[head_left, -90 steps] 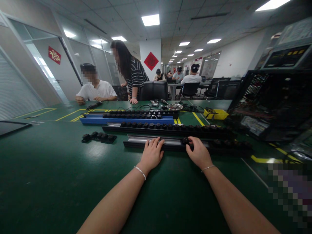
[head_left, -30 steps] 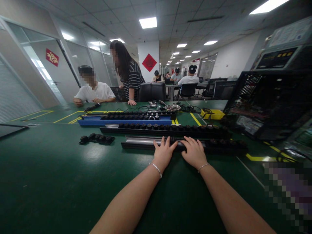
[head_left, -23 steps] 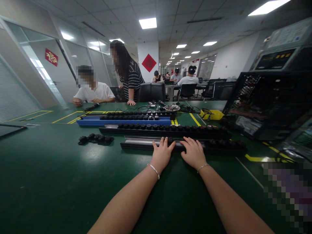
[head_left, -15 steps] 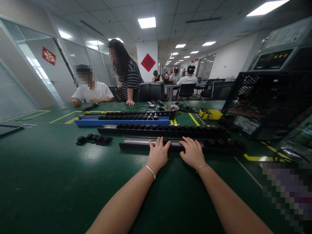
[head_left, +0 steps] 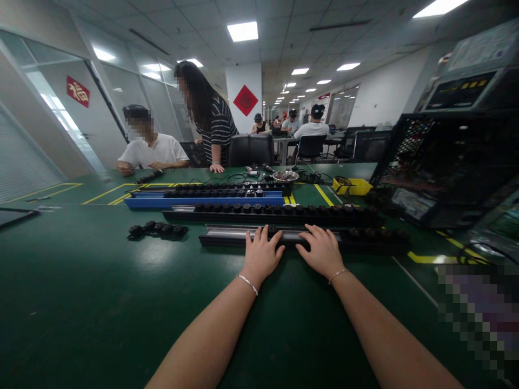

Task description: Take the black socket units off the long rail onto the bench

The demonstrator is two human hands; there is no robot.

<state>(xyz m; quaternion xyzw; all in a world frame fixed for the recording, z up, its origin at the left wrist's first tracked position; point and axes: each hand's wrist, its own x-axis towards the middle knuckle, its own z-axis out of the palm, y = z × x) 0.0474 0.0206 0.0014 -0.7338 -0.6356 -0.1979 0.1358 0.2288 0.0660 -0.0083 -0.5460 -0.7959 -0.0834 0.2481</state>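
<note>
A long black rail with a silver channel lies across the green table in front of me. My left hand rests on its middle, fingers spread over the channel. A small dark part shows by those fingertips, partly covered. To the right, my right hand lies on the same rail with its fingers apart. A short stretch of silver channel shows between the two hands. Round black pieces sit in the rail's right end. Neither hand is visibly wrapped around anything.
Behind stand another black rail filled with round pieces and a blue rail. A cluster of black parts lies left. Farther back are a metal dish, cables and a yellow box. Two people are across the table; an open computer case stands right.
My left fingers and the small dark part by them have shifted slightly left along the rail. The right hand's fingers have moved a little; both hands stay on the rail.
</note>
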